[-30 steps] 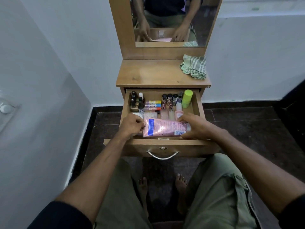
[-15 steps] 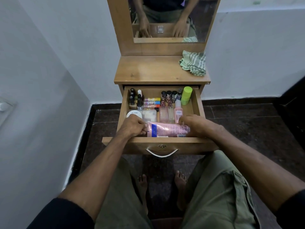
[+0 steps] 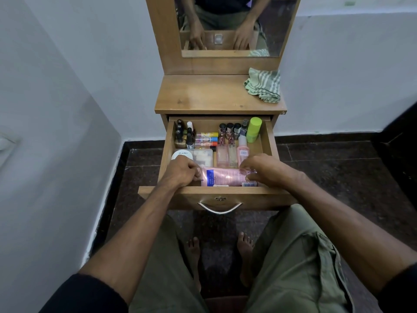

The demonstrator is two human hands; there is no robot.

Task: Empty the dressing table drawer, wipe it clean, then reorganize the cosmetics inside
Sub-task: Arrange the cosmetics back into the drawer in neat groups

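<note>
Green striped cloth (image 3: 264, 86) on dresser top (image 3: 203, 96)

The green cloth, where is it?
In the head view the green cloth lies bunched on the far right corner of the tabletop, just below the mirror and above the open drawer.
</note>
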